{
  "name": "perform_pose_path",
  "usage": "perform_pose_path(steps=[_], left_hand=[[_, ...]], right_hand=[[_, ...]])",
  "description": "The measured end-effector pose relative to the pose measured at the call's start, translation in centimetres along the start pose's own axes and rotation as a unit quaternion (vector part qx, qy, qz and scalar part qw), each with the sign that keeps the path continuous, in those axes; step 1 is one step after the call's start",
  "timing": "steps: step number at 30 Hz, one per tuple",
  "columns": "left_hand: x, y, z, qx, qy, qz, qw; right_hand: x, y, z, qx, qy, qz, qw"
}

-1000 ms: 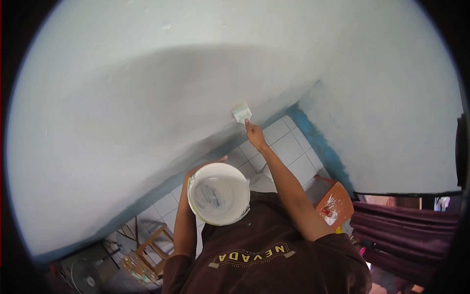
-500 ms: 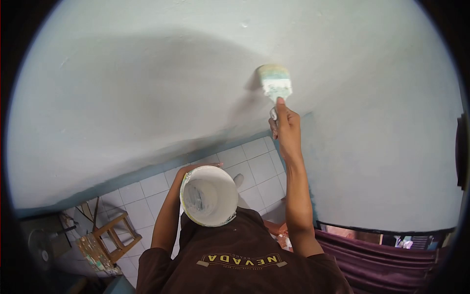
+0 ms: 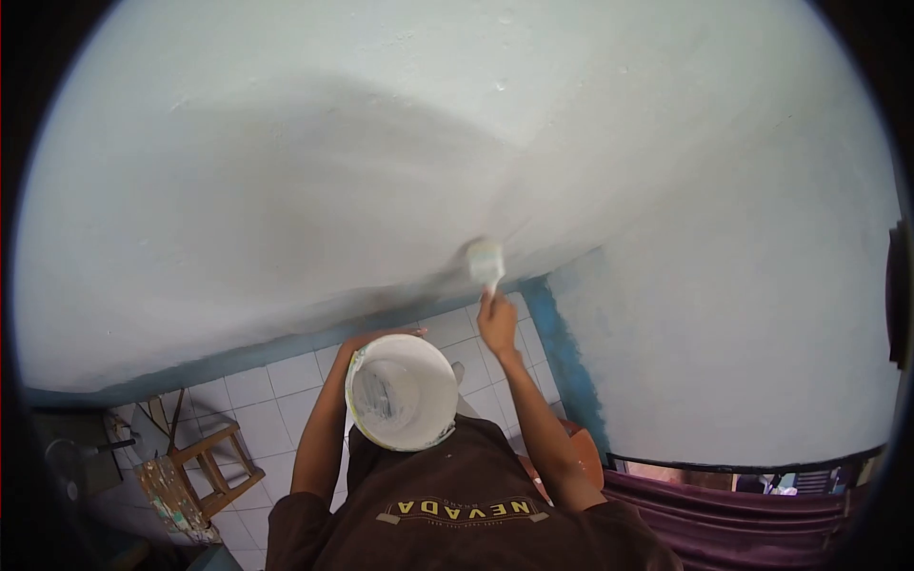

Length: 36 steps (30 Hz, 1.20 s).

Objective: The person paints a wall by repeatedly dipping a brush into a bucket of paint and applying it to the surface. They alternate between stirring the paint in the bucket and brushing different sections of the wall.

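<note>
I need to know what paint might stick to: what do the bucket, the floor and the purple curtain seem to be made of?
Bucket: probably plastic, off-white; thin, smooth, rounded wall, though smears mask its finish.
Floor: likely ceramic tile, pale; square grid with dark joints. Glaze uncertain.
Purple curtain: apparently fabric, slight sheen; soft folds. Fibre unclear.

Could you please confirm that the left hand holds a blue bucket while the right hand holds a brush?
Not quite: the head view shows that the bucket is white, not blue. The left hand does hold it, and the right hand holds a brush.
</note>
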<state>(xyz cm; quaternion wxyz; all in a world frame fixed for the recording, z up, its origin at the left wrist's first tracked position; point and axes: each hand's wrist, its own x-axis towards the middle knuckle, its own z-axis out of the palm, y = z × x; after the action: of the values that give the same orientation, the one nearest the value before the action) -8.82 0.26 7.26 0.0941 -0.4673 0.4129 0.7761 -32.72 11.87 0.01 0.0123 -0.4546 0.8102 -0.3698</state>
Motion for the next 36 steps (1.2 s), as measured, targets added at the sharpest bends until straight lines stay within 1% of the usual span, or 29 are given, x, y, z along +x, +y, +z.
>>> perform_pose_path(steps=[1, 3, 5, 6, 8, 9, 10, 11, 12, 14, 15, 17, 18, 20, 24, 26, 27, 28, 29, 30, 31, 32, 33, 34, 35, 36], left_hand=[[0.1, 0.0, 0.0, 0.000, -0.002, -0.009, 1.000], [0.3, 0.0, -0.1, 0.003, -0.006, -0.023, 1.000], [0.6, 0.0, -0.3, 0.007, -0.010, -0.039, 0.999], [0.7, 0.0, -0.4, 0.009, -0.011, -0.048, 0.999], [1.1, 0.0, -0.6, 0.013, -0.012, -0.062, 0.998], [2.2, -0.8, -1.2, 0.012, -0.011, -0.063, 0.998], [4.1, -2.1, -2.0, 0.005, -0.042, -0.040, 0.998], [5.1, -2.8, -2.3, -0.003, -0.073, -0.016, 0.997], [5.3, -2.8, -2.3, -0.004, -0.073, -0.017, 0.997], [5.4, -2.6, -2.4, 0.048, -0.079, -0.045, 0.995], [5.4, -2.5, -2.4, 0.050, -0.078, -0.045, 0.995], [5.0, -2.3, -2.4, 0.055, -0.078, -0.029, 0.995], [4.7, -2.0, -2.5, 0.057, -0.076, -0.020, 0.995], [4.1, -1.1, -2.6, 0.058, -0.073, -0.001, 0.996], [3.2, -1.3, -1.4, 0.044, -0.070, 0.021, 0.996], [2.9, -1.4, -1.4, 0.042, -0.067, 0.033, 0.996], [4.4, -2.4, -1.8, 0.044, -0.065, 0.034, 0.996], [7.3, -4.4, -2.4, 0.009, -0.017, 0.128, 0.992], [8.8, -5.5, -2.7, -0.026, 0.030, 0.221, 0.974], [7.6, -4.5, -2.8, -0.026, 0.031, 0.221, 0.974], [5.3, -2.5, -2.8, 0.054, -0.040, 0.147, 0.987], [4.0, -1.5, -2.7, 0.132, -0.111, 0.071, 0.982], [4.5, -1.8, -3.0, 0.130, -0.110, 0.071, 0.983], [5.3, -2.3, -3.8, 0.199, -0.109, 0.102, 0.969], [6.1, -3.0, -4.3, 0.267, -0.106, 0.131, 0.949], [7.1, -3.7, -4.6, 0.267, -0.105, 0.131, 0.949]], right_hand=[[1.4, -2.6, -2.5, 0.020, 0.039, -0.032, 0.999], [4.9, -7.7, -7.0, 0.068, 0.085, -0.076, 0.991], [7.5, -11.3, -9.7, 0.043, 0.100, -0.083, 0.991], [8.2, -11.6, -9.6, 0.042, 0.098, -0.082, 0.991], [9.2, -12.4, -8.7, -0.039, 0.094, -0.063, 0.993], [9.0, -11.1, -6.9, -0.076, 0.100, -0.074, 0.989], [8.3, -9.6, -4.9, -0.076, 0.099, -0.075, 0.989], [7.2, -7.9, -2.9, -0.106, 0.073, -0.060, 0.990], [5.9, -5.9, -1.2, -0.137, 0.047, -0.045, 0.988], [3.9, -2.6, 1.2, -0.147, -0.038, 0.004, 0.988], [3.2, -0.2, 2.4, -0.146, -0.036, 0.005, 0.989], [2.3, 3.6, 3.6, -0.191, -0.192, -0.023, 0.962], [2.0, 3.1, 3.3, -0.190, -0.190, -0.021, 0.963], [2.1, 0.1, 1.2, -0.169, -0.136, -0.015, 0.976], [7.2, -10.6, -8.1, -0.040, 0.038, -0.056, 0.997], [10.2, -13.5, -11.1, 0.009, 0.069, -0.079, 0.994], [11.0, -13.6, -10.7, 0.012, 0.071, -0.079, 0.994], [11.6, -13.6, -10.3, -0.001, 0.070, -0.076, 0.995], [11.9, -13.4, -9.8, -0.014, 0.068, -0.072, 0.995], [11.5, -12.2, -8.2, -0.014, 0.067, -0.072, 0.995], [10.4, -10.0, -5.3, -0.059, 0.070, -0.068, 0.994], [9.3, -7.9, -2.7, -0.104, 0.072, -0.063, 0.990], [8.0, -6.5, -0.9, -0.116, 0.035, -0.033, 0.992], [6.7, -4.9, 0.6, -0.127, -0.002, -0.004, 0.992], [5.8, -2.6, 2.1, -0.126, -0.002, -0.005, 0.992], [4.9, -0.1, 3.8, -0.135, -0.064, 0.011, 0.989]])
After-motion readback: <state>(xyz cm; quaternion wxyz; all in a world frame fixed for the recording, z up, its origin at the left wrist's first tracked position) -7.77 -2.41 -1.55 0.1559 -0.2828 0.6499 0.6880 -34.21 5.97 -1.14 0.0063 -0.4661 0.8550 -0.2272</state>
